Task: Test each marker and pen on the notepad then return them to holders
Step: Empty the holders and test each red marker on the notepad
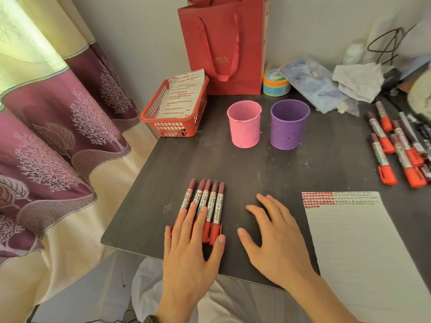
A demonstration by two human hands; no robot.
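Left hand (186,257) flat on markers (205,206), seemingly.

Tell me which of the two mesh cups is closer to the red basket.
The pink cup. It stands left of the purple cup, on the side toward the red basket.

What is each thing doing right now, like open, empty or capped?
Pink cup: upright, looks empty.
Purple cup: upright, looks empty.
Five markers: capped, lying side by side.
Right markers: capped, scattered.
Notepad: marks along top only.
Basket: holds marked paper.
Left hand: flat on markers.
Right hand: open, on table.
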